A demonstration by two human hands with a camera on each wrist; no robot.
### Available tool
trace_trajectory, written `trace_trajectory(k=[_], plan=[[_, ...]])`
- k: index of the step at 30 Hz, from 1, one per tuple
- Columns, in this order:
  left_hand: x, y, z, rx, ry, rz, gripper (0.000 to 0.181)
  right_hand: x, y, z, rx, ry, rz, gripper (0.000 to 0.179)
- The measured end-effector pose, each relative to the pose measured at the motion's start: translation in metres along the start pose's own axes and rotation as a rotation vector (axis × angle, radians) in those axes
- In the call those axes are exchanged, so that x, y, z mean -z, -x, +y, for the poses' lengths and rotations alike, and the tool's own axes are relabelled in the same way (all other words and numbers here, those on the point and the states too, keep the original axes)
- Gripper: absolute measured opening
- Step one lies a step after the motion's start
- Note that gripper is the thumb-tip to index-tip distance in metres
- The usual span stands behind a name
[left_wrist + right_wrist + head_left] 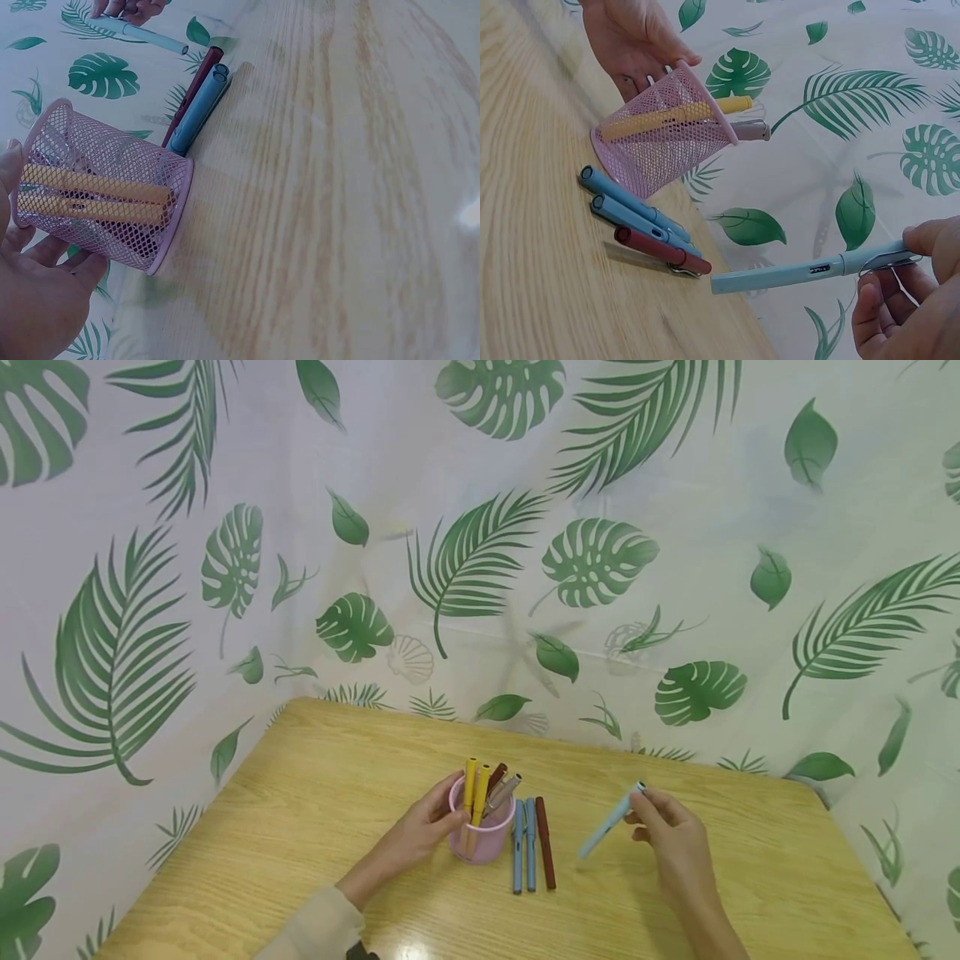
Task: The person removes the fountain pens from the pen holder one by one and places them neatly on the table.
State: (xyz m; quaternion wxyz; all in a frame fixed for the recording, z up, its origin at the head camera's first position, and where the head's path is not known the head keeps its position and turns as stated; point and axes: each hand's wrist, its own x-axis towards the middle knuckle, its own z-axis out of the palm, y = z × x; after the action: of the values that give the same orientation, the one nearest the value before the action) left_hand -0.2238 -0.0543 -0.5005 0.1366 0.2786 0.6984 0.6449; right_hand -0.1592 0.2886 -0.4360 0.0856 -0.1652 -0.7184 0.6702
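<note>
The left hand (422, 827) grips a mesh cup (491, 845), the right hand (678, 837) pinches a pale pen (609, 825); three pens (531, 845) lie between.

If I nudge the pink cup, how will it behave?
The pink cup is probably light, its walls being open mesh. It might tip if pushed high, since yellow pens rise above its rim. The left hand holding it likely steadies it.
</note>
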Motion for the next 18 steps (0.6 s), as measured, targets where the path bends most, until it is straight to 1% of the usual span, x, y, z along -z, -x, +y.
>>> trace_trajectory(k=[3,6,11,18], plan=[[0.0,0.0,0.0,0.001,0.011,-0.008,0.063,0.004,0.0,0.002,-0.008,0.062,-0.019,0.038],[0.0,-0.001,0.0,-0.002,0.013,-0.009,0.063,0.006,-0.001,0.003,-0.017,0.098,-0.031,0.039],[0.001,-0.002,0.0,0.001,0.0,0.002,0.063,0.006,-0.004,0.007,-0.02,0.115,-0.047,0.038],[0.001,-0.002,-0.002,-0.007,0.019,-0.015,0.064,0.004,-0.005,0.011,0.004,0.152,-0.076,0.04]])
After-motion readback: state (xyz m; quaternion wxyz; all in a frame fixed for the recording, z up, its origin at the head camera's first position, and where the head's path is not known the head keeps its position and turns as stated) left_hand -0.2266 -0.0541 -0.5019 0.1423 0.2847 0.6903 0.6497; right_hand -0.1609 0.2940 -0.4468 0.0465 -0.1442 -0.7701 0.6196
